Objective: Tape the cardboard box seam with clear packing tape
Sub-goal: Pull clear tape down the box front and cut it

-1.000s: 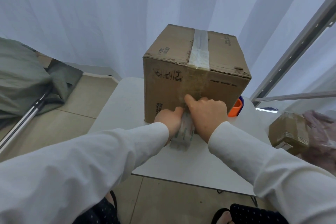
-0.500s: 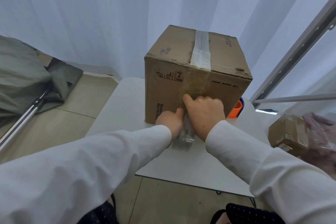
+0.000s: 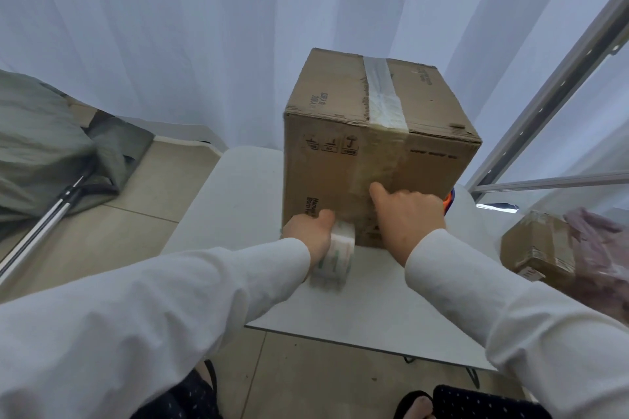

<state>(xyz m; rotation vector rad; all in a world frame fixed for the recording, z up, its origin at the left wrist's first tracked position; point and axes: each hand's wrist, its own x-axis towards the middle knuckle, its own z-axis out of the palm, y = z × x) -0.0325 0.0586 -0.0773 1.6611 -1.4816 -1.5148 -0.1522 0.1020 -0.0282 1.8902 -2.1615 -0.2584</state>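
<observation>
- The cardboard box (image 3: 374, 153) stands upright on the white table (image 3: 238, 201), a clear tape strip (image 3: 383, 92) along its top seam.
- The left hand (image 3: 309, 231) grasps the packing tape roll (image 3: 335, 255) at the box's lower front.
- The right hand (image 3: 406, 214) presses flat against the box front, gripping nothing.

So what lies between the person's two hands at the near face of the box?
In the head view, the tape roll, held in the left hand, and a strip of the cardboard box face; the right hand presses there.
</observation>
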